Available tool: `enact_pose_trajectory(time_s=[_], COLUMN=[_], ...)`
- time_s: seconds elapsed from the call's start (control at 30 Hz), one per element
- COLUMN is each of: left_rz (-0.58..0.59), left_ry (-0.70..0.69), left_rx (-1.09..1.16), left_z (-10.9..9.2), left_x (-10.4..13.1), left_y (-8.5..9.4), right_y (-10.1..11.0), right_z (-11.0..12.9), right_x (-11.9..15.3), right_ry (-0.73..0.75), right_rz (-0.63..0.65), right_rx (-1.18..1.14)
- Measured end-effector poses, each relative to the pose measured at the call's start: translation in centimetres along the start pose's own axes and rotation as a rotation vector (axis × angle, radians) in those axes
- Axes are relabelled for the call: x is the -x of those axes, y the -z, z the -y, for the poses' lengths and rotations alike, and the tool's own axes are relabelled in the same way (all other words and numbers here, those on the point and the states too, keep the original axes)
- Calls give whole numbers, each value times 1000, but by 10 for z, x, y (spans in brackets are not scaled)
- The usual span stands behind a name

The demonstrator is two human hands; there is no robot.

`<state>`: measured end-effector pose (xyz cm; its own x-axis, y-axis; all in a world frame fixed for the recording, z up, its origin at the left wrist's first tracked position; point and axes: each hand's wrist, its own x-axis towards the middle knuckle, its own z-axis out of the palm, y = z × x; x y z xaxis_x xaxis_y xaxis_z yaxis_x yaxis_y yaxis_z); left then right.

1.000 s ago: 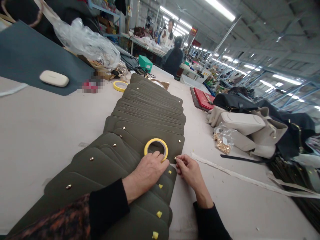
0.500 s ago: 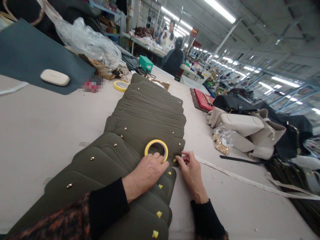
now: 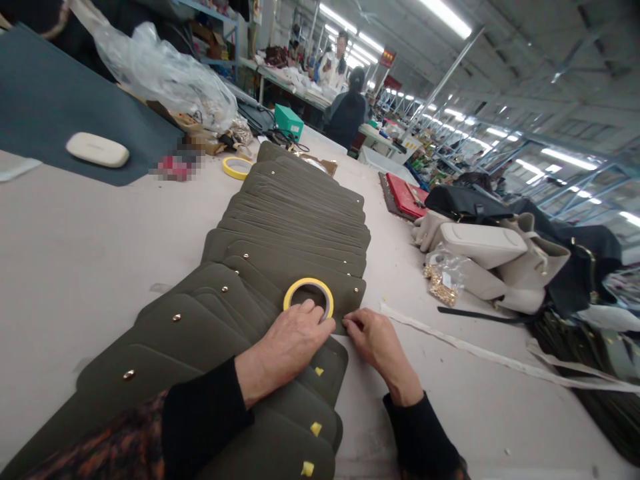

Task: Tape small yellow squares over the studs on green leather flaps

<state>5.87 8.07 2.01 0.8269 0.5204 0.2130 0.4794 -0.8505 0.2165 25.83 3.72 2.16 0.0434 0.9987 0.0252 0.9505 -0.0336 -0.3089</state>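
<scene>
Overlapping dark olive panels (image 3: 295,230), which look like leather, run in a long fanned row down the table, with small gold studs near their corners. My left hand (image 3: 287,340) rests on the panels, its fingers closed on the near side of a roll of yellow tape (image 3: 287,298). Close beside it, my right hand (image 3: 375,343) has thumb and forefinger pinched together at the right edge of a panel; whatever is between the fingertips is hidden. Small bits of yellow tape (image 3: 315,429) stick to the right edges of the nearer panels.
A second yellow tape roll (image 3: 236,168) lies beyond the row's left side. To the right are pale bags (image 3: 483,240), a plastic bag of gold hardware (image 3: 443,283) and a long whitish strip (image 3: 465,348). A white case (image 3: 97,150) rests on dark sheet material. Two people are farther back.
My right hand has shifted slightly left and down, its fingers drawn closer together. The yellow bit by its fingertips no longer shows. My left hand still holds the tape roll.
</scene>
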Motion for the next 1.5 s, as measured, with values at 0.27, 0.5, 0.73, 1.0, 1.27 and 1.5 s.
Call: enact_pose_trajectory(time_s=[0.27, 0.5, 0.73, 1.0, 1.27, 1.5], left_rz=[-129, -208, -224, -230, -280, -459], left_ry=[-26, -106, -73, -86, -75, -74], left_rx=[122, 298, 293, 323, 169, 143], left_z=[4, 7, 5, 6, 2, -5], left_x=[8, 12, 13, 13, 11, 8], left_y=[6, 8, 7, 6, 6, 5], right_y=[1, 7, 6, -3, -12, -8], right_z=[12, 28, 45, 48, 56, 65], right_x=[14, 34, 33, 32, 38, 27], right_ry=[-242, 15, 355, 427, 21, -301], right_rz=[180, -195, -333, -501, -496, -324], right_rx=[-350, -556, -406, -218, -509, -973])
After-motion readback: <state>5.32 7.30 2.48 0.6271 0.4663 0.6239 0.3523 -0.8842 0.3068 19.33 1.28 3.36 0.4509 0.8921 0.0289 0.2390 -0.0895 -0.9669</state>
